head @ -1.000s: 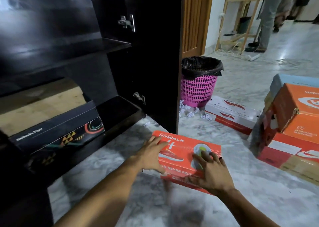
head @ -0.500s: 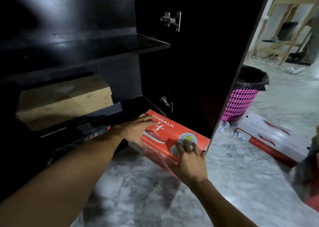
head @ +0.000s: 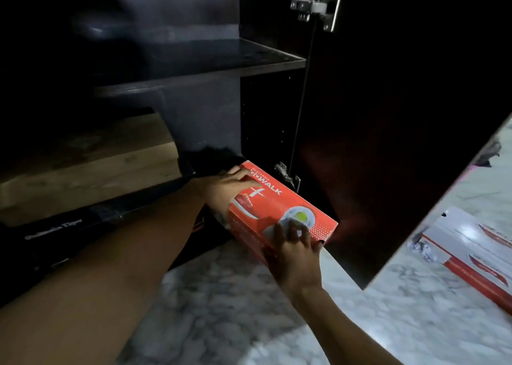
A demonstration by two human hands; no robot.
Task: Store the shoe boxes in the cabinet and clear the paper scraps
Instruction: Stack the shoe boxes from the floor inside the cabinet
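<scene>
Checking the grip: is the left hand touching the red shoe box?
Touching. The head view shows the left hand lying on the far end of the red shoe box.

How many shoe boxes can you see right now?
3 for sure: the red box at the bottom shelf of the cabinet, a black box on that shelf, a white-and-red box on the floor. The tan shape atop the black one may be a fourth.
</scene>
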